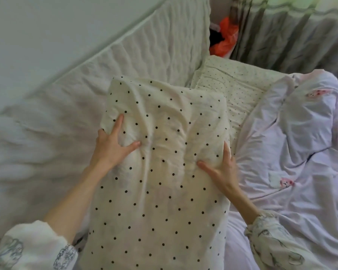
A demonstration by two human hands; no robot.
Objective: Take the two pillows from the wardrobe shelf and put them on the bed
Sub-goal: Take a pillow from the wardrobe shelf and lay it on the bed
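A cream pillow with large black dots (164,172) fills the middle of the head view, above the bed (37,143). My left hand (113,145) grips its left edge, thumb pressed into the top face. My right hand (220,168) grips the right edge, thumb on top and fingers wrapped round the side. A second pillow with fine small dots (234,88) lies flat on the bed at the head end, just beyond the one I hold. The wardrobe is out of view.
A padded white headboard (160,45) rises behind the bed. A crumpled pale pink duvet (300,143) covers the right side. Grey curtains (291,36) hang at the back right, with an orange bag (224,39) in the gap beside them.
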